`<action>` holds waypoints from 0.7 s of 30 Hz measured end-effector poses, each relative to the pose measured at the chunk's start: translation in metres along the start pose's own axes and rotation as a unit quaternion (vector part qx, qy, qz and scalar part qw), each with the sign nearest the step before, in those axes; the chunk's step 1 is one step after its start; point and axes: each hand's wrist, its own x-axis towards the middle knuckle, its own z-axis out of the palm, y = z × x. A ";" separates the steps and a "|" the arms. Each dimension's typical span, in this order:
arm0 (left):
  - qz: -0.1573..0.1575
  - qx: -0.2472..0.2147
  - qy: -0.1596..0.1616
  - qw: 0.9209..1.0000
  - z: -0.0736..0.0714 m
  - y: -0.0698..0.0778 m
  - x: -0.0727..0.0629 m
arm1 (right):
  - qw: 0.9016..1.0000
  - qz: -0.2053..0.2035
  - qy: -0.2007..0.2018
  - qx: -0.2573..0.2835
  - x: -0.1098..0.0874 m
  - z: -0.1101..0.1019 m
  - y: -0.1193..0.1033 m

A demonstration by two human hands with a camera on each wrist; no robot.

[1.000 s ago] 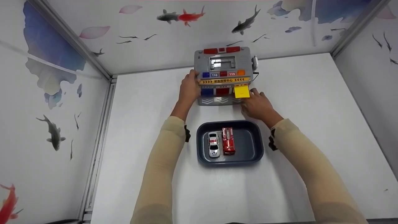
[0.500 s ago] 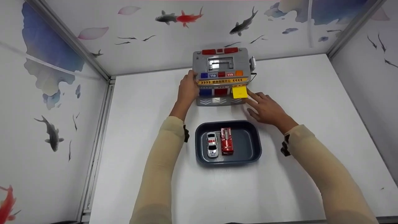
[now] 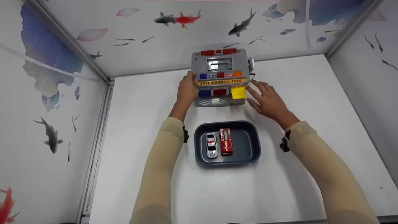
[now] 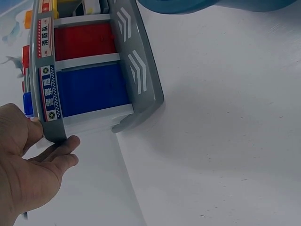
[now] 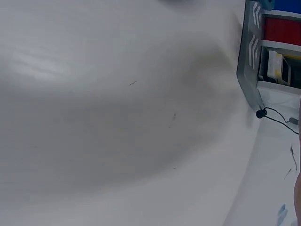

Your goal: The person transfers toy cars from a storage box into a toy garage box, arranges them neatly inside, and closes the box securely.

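A grey toy garage (image 3: pixel 200 63) with a blue door (image 4: pixel 91 92) and a red door (image 4: pixel 84 42) stands at the back of the table. My left hand (image 3: pixel 187 88) grips the left edge of its roof, thumb and fingers on either side. Beside the garage's right side, my right hand (image 3: pixel 269 100) has its fingers spread and extended; whether a fingertip touches the garage I cannot tell. The yellow door (image 3: pixel 238 93) is swung up. In the bay beneath it, the right wrist view shows part of a white-and-yellow toy vehicle (image 5: pixel 275 66).
In front of the garage lies a dark blue tray (image 3: pixel 228 163). It holds a white toy police car (image 3: pixel 212 145) and a red toy fire truck (image 3: pixel 226 142). Painted walls enclose the white table (image 3: pixel 140 102). A black cord (image 5: pixel 280 121) hangs at the garage's right side.
My right hand has drawn back to the right from the bay under the yellow door, and its fingers have straightened. My left hand keeps its hold on the garage.
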 end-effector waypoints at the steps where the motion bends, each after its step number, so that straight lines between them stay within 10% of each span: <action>1: 0.000 -0.001 0.000 1.000 0.000 0.000 0.000 | 1.000 0.000 0.002 0.000 0.004 -0.001 -0.002; 21: 0.022 0.018 -0.010 1.000 -0.006 -0.001 0.000 | 0.994 0.081 -0.070 0.026 0.060 0.005 -0.026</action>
